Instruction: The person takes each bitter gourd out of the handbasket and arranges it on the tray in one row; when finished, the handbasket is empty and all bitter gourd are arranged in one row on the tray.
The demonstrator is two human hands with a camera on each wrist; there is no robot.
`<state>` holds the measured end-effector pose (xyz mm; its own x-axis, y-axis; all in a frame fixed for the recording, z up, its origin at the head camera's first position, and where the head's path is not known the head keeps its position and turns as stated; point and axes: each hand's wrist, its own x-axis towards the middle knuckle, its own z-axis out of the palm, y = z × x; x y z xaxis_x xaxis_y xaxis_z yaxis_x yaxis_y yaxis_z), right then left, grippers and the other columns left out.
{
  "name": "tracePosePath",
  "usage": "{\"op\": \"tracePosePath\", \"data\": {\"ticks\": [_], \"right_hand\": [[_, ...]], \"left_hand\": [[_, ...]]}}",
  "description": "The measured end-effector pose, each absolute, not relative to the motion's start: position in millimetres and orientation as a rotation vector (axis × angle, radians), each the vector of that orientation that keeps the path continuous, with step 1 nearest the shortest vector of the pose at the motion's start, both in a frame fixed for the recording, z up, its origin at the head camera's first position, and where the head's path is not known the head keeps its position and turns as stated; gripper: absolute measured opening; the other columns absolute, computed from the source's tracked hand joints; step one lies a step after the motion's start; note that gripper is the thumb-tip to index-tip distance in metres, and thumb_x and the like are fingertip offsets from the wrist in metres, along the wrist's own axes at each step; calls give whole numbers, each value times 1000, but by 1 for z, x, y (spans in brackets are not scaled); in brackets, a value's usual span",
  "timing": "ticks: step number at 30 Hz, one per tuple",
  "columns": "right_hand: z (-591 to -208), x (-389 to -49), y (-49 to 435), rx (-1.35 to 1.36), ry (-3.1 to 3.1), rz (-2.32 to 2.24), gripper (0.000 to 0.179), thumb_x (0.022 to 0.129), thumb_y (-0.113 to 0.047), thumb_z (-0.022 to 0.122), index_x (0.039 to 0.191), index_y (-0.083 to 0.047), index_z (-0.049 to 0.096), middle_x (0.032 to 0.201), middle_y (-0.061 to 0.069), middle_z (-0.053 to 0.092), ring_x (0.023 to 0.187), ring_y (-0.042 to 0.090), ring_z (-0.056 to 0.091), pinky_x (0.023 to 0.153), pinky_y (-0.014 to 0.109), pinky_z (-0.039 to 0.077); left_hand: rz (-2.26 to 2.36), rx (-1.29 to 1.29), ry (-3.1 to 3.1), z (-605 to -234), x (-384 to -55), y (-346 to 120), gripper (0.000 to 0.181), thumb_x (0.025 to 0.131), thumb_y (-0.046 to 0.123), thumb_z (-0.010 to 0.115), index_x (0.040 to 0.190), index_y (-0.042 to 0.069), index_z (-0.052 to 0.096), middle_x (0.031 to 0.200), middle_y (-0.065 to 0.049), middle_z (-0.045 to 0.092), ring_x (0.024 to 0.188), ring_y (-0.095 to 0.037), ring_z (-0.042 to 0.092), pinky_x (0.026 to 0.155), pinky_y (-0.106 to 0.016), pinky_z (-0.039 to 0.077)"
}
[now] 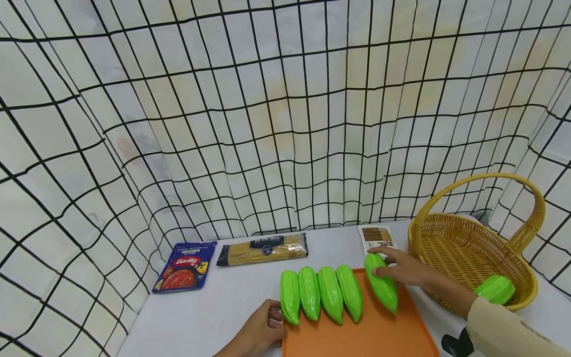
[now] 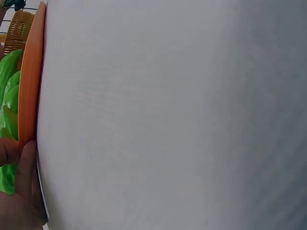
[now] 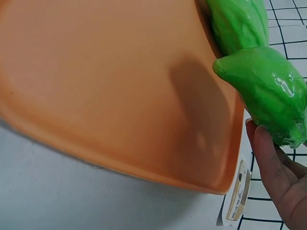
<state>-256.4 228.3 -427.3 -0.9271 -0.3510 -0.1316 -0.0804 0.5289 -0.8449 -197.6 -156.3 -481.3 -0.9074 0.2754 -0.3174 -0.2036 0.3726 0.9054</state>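
Note:
My right hand (image 1: 403, 267) grips a glossy green bitter melon (image 1: 384, 290) by its upper end, over the right part of an orange tray (image 1: 357, 342). In the right wrist view the held melon (image 3: 271, 88) casts a shadow on the tray and seems raised above it. Several more bitter melons (image 1: 330, 297) lie side by side along the tray's far left. At the left edge, my left hand (image 1: 263, 327) pinches the tray rim (image 2: 30, 91), thumb on one side and fingers on the other. Part of that hand is cut off in the left wrist view.
A yellow wicker basket (image 1: 419, 243) with a tall handle stands at the right, holding another bitter melon (image 1: 496, 290). Behind the tray lie a spaghetti pack (image 1: 263, 250) and a brown-white packet (image 1: 378, 238). A blue Barilla pouch (image 1: 185, 267) lies left. Black netting (image 1: 276, 119) encloses the table.

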Motion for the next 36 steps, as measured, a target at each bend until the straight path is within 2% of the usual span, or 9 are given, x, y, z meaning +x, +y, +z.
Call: {"op": "tracePosePath", "data": {"ticks": [13, 22, 36], "right_hand": [[-438, -262, 222, -370, 2426, -1336, 65, 92, -24, 68, 148, -3, 42, 108, 22, 64, 85, 24, 65, 63, 40, 60], [-440, -261, 213, -313, 2463, -1273, 64, 90, -26, 70, 146, -6, 46, 106, 19, 65, 89, 23, 65, 69, 36, 57], [-446, -267, 210, -314, 2484, -1220, 65, 88, -30, 73, 144, -7, 49, 106, 17, 67, 92, 23, 66, 75, 37, 57]], "left_hand": [[1553, 60, 2231, -480, -196, -154, 63, 76, -2, 65, 135, -7, 42, 106, -13, 53, 90, -19, 58, 70, -34, 63], [1554, 76, 2253, -481, -197, -155, 63, 76, -2, 65, 134, -7, 43, 105, -12, 53, 91, -19, 57, 70, -34, 63], [1541, 55, 2255, -480, -197, -154, 63, 75, -3, 66, 134, -8, 43, 105, -12, 53, 90, -18, 58, 70, -33, 63]]}}
